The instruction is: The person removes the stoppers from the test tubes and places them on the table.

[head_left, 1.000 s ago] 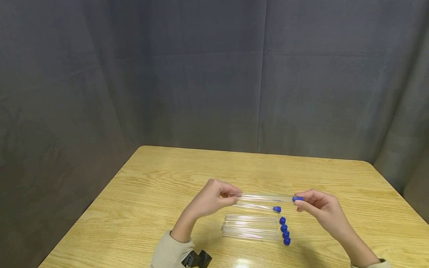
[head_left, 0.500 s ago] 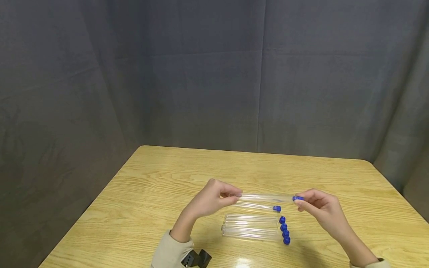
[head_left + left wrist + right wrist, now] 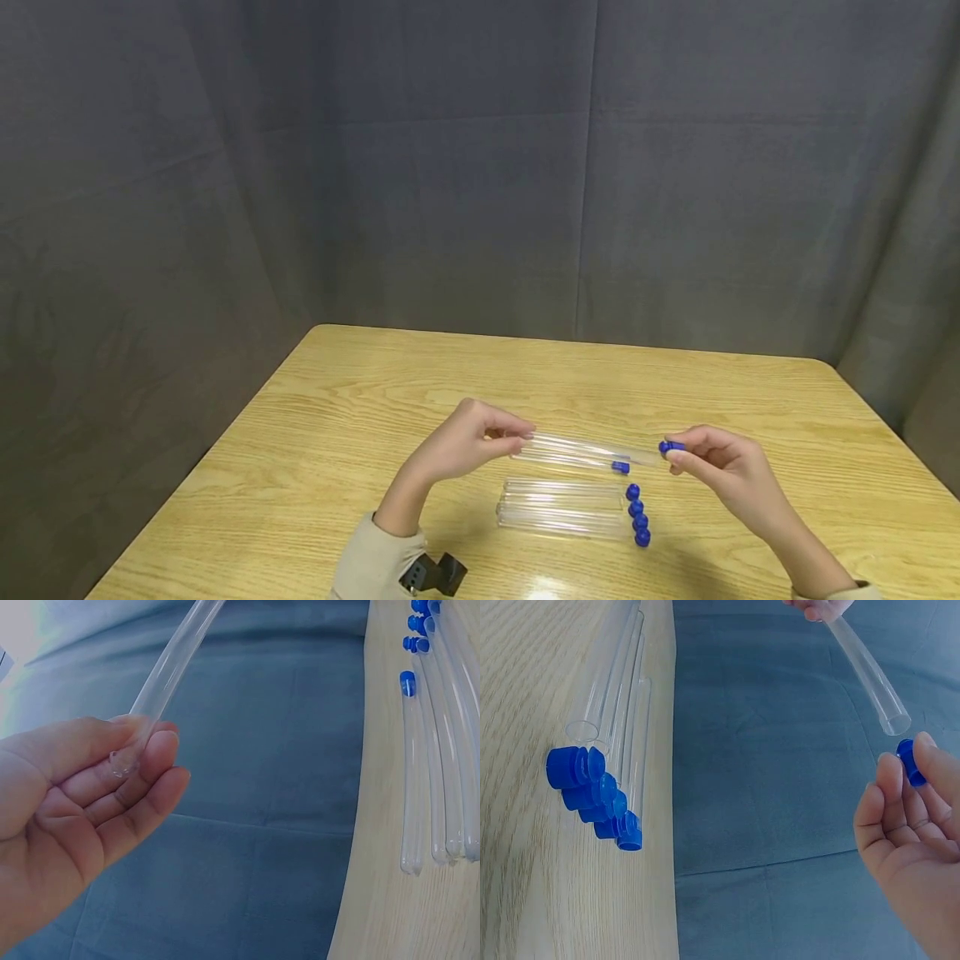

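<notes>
A clear test tube (image 3: 866, 671) is held above the table by my left hand (image 3: 465, 446), whose thumb and fingers pinch its rounded end. Its mouth points right and slightly down. My right hand (image 3: 723, 471) pinches a blue cap (image 3: 910, 761) between thumb and fingers. In the right wrist view a small gap separates this cap from the tube's mouth. Below the held tube, a test tube with a blue cap in its end (image 3: 410, 772) lies on the table. Several uncapped tubes (image 3: 562, 510) lie side by side nearer me, with several loose blue caps (image 3: 639, 523) lined up by their mouths.
The wooden table (image 3: 285, 467) extends to both sides and behind the hands. A dark curtain (image 3: 465, 183) hangs past its far edge. A black device (image 3: 435, 575) is strapped at the left sleeve.
The blue cap has come away from the held tube's mouth and sits slightly farther right. The left hand has shifted a little left, and the tube's mouth end has dipped.
</notes>
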The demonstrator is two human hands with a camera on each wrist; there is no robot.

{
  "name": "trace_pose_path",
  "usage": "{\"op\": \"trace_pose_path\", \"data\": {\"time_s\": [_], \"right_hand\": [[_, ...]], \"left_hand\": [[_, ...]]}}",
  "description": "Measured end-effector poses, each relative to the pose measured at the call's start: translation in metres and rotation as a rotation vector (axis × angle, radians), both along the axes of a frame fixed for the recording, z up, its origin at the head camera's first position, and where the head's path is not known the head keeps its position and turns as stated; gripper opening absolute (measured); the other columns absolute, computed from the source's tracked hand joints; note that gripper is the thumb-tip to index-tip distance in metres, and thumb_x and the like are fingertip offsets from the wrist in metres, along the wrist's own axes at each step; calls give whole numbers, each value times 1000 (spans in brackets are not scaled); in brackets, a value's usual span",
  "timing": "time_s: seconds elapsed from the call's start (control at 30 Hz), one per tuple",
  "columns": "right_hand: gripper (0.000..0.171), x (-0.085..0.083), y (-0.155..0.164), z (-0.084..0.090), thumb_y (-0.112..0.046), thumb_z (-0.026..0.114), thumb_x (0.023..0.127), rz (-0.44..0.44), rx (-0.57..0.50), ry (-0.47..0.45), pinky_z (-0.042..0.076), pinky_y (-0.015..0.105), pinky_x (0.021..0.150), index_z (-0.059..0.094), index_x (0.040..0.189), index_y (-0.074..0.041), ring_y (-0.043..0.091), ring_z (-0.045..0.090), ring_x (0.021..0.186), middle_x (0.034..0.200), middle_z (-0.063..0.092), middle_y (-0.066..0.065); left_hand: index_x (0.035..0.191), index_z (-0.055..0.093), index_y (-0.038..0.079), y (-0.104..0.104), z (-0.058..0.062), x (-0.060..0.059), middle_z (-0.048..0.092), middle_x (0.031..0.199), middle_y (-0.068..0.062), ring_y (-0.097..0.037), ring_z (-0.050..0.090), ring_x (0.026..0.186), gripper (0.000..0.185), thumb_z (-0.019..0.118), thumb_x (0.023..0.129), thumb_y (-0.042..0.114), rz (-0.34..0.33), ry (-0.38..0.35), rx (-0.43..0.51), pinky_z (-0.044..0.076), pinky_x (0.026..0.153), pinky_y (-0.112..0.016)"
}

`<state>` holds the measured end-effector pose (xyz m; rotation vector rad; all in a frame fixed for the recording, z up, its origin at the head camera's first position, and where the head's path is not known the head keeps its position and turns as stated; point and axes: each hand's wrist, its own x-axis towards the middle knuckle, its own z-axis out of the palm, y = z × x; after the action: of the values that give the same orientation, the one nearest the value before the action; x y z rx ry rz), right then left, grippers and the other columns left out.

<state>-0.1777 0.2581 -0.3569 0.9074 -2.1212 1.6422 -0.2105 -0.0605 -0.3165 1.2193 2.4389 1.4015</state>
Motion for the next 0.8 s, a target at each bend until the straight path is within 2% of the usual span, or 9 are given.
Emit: {"op": "trace_pose_path", "data": {"time_s": [0.13, 0.37, 0.57, 0.8], "right_hand": [[21, 0, 0, 0, 16, 52, 82, -9, -15, -31, 48, 19, 62, 63, 93, 2, 10, 59, 68, 80, 62, 3], [18, 1, -1, 0, 13, 51, 84, -10, -89, -139, 50, 23, 69, 60, 98, 6, 13, 62, 74, 84, 64, 5], [17, 0, 0, -2, 13, 51, 84, 21, -127, -168, 50, 24, 70, 58, 99, 8, 15, 63, 76, 88, 65, 5], [14, 0, 1, -4, 10, 53, 84, -19, -110, -190, 50, 24, 70, 57, 97, 8, 14, 63, 75, 87, 65, 5]], "left_hand": [[105, 63, -6, 1, -1, -1, 64, 101, -15, -6, 61, 74, 21, 56, 87, 2, 0, 7, 1, 49, 65, -21], [105, 63, -5, 3, -3, -2, 64, 101, -14, -5, 60, 72, 21, 56, 87, 3, 27, 12, 5, 48, 63, -21], [105, 64, -5, 5, -8, -4, 66, 95, -13, -5, 59, 69, 21, 56, 87, 3, 44, 13, 11, 46, 60, -20], [105, 64, -5, 8, -15, -9, 66, 91, -9, -4, 55, 65, 21, 56, 87, 4, 80, 28, -4, 44, 58, -20]]}}
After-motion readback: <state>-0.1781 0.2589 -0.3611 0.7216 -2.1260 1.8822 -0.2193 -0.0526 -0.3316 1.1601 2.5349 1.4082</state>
